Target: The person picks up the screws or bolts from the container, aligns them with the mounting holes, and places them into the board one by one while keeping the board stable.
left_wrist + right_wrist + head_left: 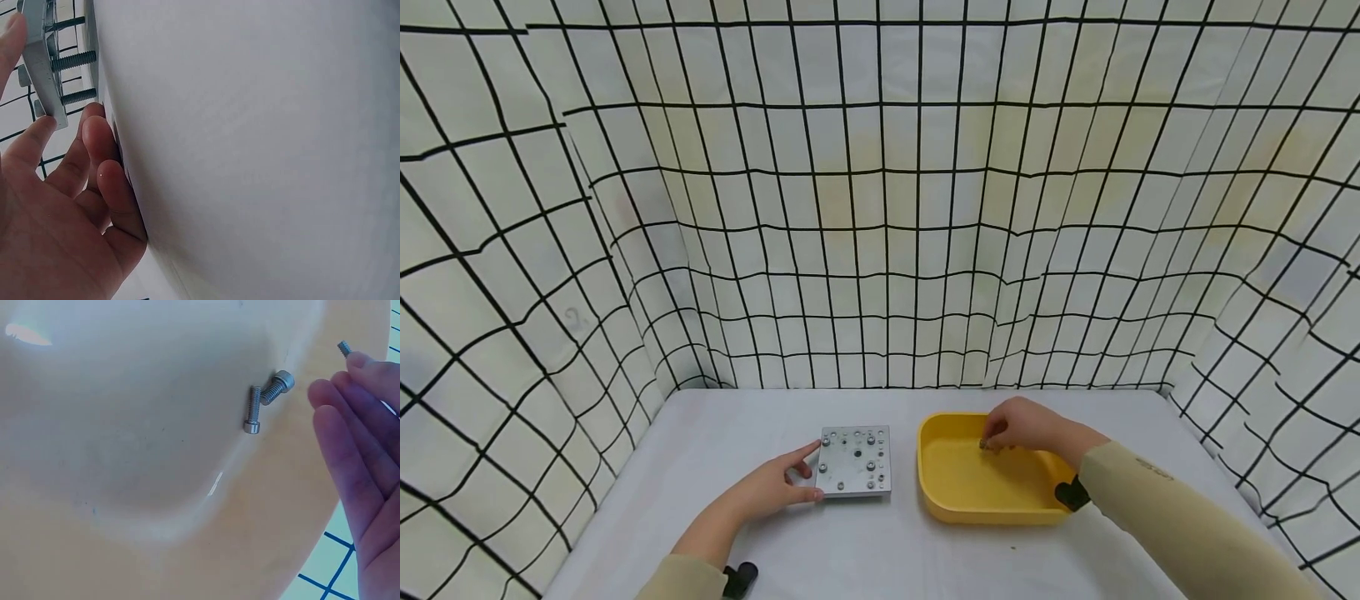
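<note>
My left hand [767,487] [56,225] holds a square metal plate [848,477] [42,75] by its left side, thumb and a finger at the edges. Several screws sit in the plate; their threaded shanks [75,60] stick out beneath it in the left wrist view. Over the yellow tray [988,483], my right hand [1026,425] [365,425] pinches a small screw [983,444] [344,349], its head hidden by the fingers. Down in the tray lie two socket-head screws, one long screw [253,409] and one thicker screw [278,387], touching or nearly so.
A white cloth covers the table [895,550]. Black-gridded white walls [895,250] enclose it at the back and both sides. The tray stands to the right of the plate, with a gap between them. A tiny dark speck [1012,547] lies in front of the tray.
</note>
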Demonstrator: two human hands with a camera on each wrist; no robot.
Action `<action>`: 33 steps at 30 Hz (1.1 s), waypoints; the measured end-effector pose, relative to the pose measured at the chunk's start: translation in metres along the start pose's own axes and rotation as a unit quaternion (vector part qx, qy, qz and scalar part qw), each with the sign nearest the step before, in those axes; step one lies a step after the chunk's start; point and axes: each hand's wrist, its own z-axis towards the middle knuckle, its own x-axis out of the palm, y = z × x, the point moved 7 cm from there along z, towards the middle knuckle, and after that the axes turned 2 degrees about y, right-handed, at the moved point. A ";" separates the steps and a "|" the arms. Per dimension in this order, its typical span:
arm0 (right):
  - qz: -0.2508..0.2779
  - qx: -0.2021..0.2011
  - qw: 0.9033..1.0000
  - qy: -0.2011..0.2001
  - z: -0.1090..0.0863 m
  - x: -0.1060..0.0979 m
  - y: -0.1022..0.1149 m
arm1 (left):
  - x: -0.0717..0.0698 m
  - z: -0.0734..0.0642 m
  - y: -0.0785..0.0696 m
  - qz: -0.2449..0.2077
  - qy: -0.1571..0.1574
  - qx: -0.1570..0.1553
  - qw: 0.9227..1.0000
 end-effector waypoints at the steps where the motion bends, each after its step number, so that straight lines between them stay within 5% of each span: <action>1: 0.003 -0.003 1.000 -0.001 0.000 -0.001 0.000 | 0.000 0.000 0.000 0.000 0.000 0.001 1.000; 15: -0.019 -0.011 0.999 -0.048 0.017 -0.007 0.025 | -0.001 0.002 0.004 0.004 0.007 0.001 1.000; 33: -0.016 -0.031 0.998 -0.043 0.059 0.000 0.101 | 0.001 0.005 0.007 -0.002 0.011 0.007 1.000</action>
